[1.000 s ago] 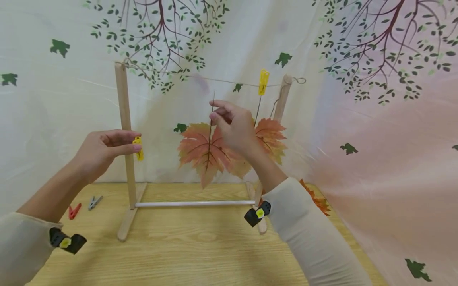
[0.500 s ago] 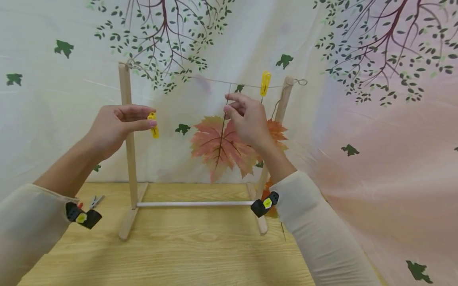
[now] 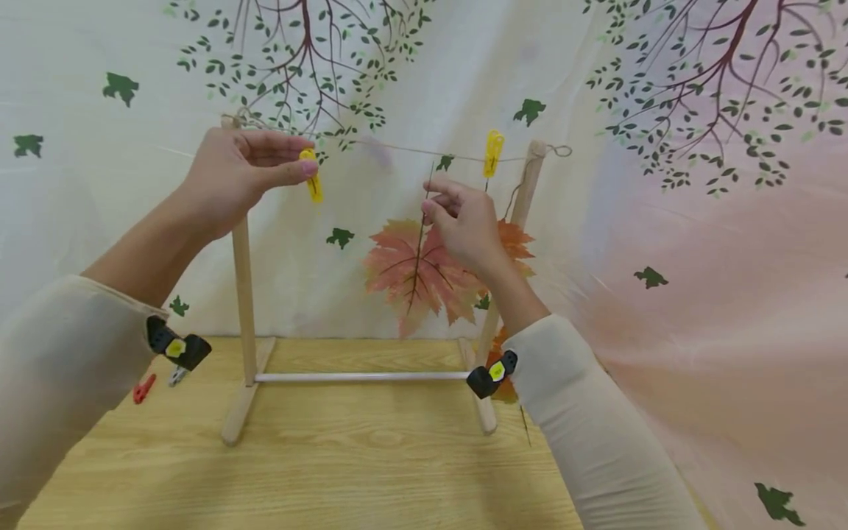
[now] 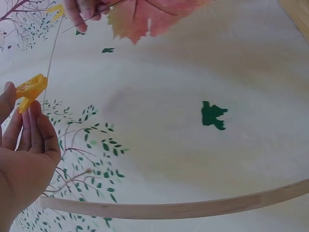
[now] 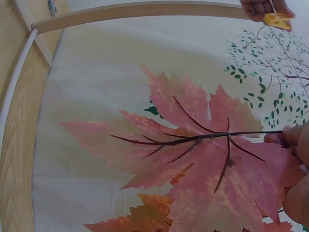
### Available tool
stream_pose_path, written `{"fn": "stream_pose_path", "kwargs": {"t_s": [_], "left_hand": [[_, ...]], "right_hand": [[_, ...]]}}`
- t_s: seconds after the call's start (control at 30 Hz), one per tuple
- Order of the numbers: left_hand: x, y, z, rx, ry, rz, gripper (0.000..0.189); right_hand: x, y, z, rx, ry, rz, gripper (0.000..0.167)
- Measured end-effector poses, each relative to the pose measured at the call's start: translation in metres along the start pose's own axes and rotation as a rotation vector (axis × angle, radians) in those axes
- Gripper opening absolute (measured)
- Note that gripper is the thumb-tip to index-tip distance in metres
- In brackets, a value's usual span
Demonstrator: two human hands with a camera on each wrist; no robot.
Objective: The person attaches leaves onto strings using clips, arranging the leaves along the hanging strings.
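Observation:
Between thumb and fingertips, my left hand (image 3: 248,173) pinches a yellow clothespin (image 3: 311,177) in front of the left post's top, just below the string (image 3: 404,149). In the left wrist view the yellow clothespin (image 4: 33,92) overlaps the string. My right hand (image 3: 467,221) pinches the thin dark stem of a pinkish-orange maple leaf (image 3: 414,269), whose tip points up close under the string. The leaf hangs down from the fingers; the right wrist view shows the leaf's dark veins (image 5: 193,139). Right of that hand, another yellow clothespin (image 3: 493,153) sits on the string, with an orange leaf (image 3: 515,239) hanging beneath it.
A wooden frame holds the string, with a left post (image 3: 244,294), a right post (image 3: 528,184) and a white crossbar (image 3: 364,377). At the table's left lie a red clothespin (image 3: 143,389) and a grey clothespin (image 3: 177,375). Another orange leaf (image 3: 505,394) lies behind my right sleeve.
My left hand has risen and moved right with the yellow clothespin, up near the string. My right hand has carried the maple leaf a little to the right.

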State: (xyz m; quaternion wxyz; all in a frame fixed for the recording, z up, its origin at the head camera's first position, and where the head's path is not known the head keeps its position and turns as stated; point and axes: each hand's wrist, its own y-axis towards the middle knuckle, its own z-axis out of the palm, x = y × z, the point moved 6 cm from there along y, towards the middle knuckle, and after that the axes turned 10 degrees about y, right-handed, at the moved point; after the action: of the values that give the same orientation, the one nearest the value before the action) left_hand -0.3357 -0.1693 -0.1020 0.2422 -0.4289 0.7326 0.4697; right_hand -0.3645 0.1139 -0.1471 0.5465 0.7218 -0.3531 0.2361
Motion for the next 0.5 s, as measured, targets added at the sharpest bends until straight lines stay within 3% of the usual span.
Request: {"fn": "stream_pose_path", "kwargs": {"t_s": [0.27,0.5], "left_hand": [[-0.037,0.015,0.005,-0.06,0.013,0.053,0.039],[-0.05,0.025,0.021,-0.068,0.046,0.038,0.042]], "right_hand": [[0.002,0.0,0.0,0.007,-0.022,0.023,0.029],[0.004,0.0,0.002,0.013,-0.014,0.027,0.029]]}}
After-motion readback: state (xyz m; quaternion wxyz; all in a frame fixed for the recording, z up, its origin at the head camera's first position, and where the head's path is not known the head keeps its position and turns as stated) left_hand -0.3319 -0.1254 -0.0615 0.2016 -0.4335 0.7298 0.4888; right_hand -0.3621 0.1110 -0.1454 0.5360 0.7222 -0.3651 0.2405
